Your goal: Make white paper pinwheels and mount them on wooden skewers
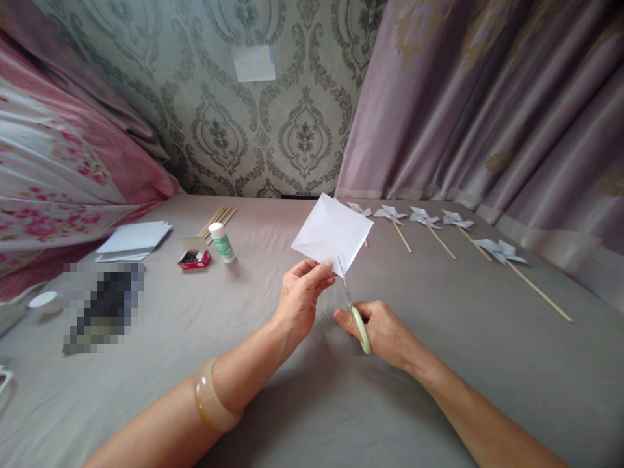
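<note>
White paper square [332, 227]: held up off the grey cloth [234, 370] near the middle of the scene, a corner toward the person, faint crease lines running in from its corners.
Left hand [303, 292]: grasping the sheet close to its near corner, thumb on top and fingers beneath.
Right hand [383, 330]: closed around the handle of the scissors, to the right of the left hand and a little nearer.
Scissors [361, 331]: pale green handle, metal blades pointing far; they meet the sheet at its near corner, one blade showing over the white face.
Bangle [209, 398]: pale, glossy, around the left forearm.
Pinwheels [501, 251]: five of white paper on wooden sticks, set out in a row on the far right; the leftmost is partly hidden behind the held sheet.
Glue stick [223, 246]: white and green, upright, left of the hands.
Red box [195, 262]: open, just left of the glue, small dark items inside, too small to tell.
Loose sticks [219, 220]: a bundle lying beyond the box and glue.
Paper stack [131, 242]: white sheets on the far left.
Blurred item [104, 309]: dark, pixelated, nearer than the stack.
Curtain [419, 123]: mauve, hanging on the far right beside patterned wallpaper [219, 133].
</note>
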The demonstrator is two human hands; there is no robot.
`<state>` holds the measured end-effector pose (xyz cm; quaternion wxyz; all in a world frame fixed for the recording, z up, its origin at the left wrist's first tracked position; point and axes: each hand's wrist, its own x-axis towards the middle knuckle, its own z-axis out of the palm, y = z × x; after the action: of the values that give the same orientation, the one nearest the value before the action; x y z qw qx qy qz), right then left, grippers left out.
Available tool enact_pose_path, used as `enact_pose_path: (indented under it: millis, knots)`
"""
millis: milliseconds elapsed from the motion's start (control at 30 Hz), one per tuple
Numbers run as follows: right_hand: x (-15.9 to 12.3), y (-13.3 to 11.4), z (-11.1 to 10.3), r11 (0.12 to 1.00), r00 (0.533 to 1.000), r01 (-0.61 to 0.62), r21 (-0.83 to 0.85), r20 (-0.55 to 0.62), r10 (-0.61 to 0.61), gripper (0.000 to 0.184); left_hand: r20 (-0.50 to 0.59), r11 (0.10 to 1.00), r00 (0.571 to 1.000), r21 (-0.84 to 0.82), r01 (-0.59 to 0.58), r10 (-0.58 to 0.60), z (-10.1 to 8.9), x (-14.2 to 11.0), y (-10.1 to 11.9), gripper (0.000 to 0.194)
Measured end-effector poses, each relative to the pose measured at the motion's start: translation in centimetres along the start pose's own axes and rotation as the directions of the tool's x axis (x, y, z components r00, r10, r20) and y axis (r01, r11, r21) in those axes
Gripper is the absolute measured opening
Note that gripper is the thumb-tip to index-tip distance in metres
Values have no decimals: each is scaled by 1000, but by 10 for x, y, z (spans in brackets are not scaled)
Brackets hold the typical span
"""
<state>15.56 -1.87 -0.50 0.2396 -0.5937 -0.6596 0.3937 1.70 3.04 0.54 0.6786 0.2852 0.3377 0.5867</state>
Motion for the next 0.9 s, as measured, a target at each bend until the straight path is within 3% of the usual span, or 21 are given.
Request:
enact_pose_path:
  millis: [900]
  knots:
    - [4,11,7,1000,993,-6,-19,-118,4,56,-8,1000,1000,6,-13,13,-1,2,1,25]
